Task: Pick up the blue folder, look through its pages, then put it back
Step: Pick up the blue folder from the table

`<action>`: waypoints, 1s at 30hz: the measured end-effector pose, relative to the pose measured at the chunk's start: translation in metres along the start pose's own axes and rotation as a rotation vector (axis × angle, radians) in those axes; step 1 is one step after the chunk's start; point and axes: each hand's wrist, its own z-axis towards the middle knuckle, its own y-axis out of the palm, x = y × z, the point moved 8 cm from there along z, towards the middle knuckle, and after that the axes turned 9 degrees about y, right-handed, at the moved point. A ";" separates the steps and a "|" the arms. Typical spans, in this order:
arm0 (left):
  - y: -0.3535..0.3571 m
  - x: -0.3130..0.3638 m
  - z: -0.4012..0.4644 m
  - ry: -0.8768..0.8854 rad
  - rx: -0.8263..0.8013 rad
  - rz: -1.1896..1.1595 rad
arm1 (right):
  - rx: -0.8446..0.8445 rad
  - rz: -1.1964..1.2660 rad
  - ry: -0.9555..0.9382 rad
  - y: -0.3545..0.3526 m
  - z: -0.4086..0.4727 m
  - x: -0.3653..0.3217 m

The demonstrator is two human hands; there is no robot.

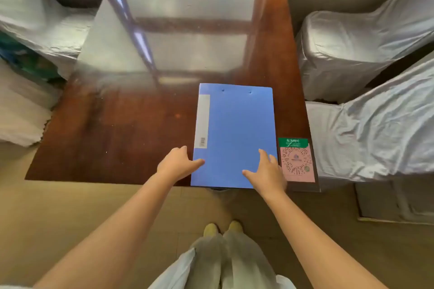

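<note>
The blue folder (237,134) lies closed and flat on the dark wooden table (122,129), near its front right corner, with a grey label strip along its left side. My left hand (178,163) is at the folder's lower left edge, thumb touching the cover, fingers apart. My right hand (267,173) rests spread over the folder's lower right corner, fingers apart. Neither hand has closed on the folder.
A pink card with a QR code and green header (296,159) lies beside the folder on the right. Chairs under white covers (352,54) stand right and left of the table. The table's front edge runs just under my hands.
</note>
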 end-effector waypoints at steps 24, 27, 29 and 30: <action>-0.019 0.017 -0.037 0.206 -0.123 -1.086 | 0.120 0.062 -0.038 -0.026 0.015 0.005; -0.048 0.026 -0.045 0.310 -0.124 -1.111 | -0.114 0.486 -0.015 -0.047 0.029 0.004; -0.067 0.029 -0.050 0.361 -0.095 -1.098 | -0.223 0.721 -0.007 -0.064 0.029 0.004; -0.077 0.031 -0.052 0.382 -0.079 -1.088 | -0.257 0.785 -0.042 -0.074 0.026 0.003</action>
